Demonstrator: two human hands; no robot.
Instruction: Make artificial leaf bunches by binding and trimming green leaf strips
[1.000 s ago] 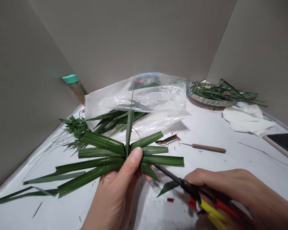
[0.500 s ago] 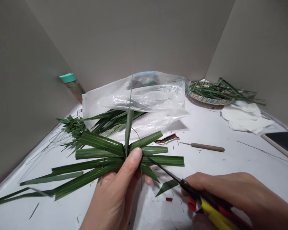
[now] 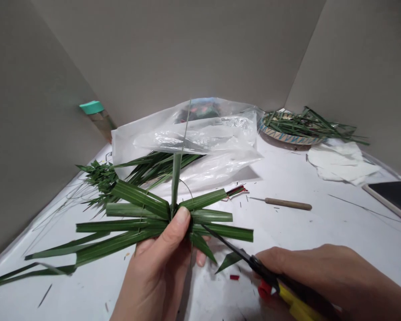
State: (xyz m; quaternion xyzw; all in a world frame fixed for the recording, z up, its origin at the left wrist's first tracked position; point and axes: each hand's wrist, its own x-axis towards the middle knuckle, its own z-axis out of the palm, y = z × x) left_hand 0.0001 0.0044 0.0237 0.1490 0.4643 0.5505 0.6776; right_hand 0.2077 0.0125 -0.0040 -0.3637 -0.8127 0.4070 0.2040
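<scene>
A bundle of long green leaf strips fans out to both sides, with one strip standing upright. My left hand pinches it at the centre, thumb on top. In my right hand are scissors with dark blades and a yellow-and-red handle. Their blade tips reach the right-hand strips beside my left thumb. Below the blades is a pointed piece of green leaf. Part of the handle is hidden by my right fingers.
Behind the bundle lies a clear plastic bag with more leaves. A basket of leaf strips, white tissues, a wooden-handled hook tool and a dark-screened device are to the right. A teal-lidded bottle leans at left.
My left hand and the bundle have shifted slightly left and down, and the right-hand strips tilt lower. The scissors have moved a little left and down with my right hand.
</scene>
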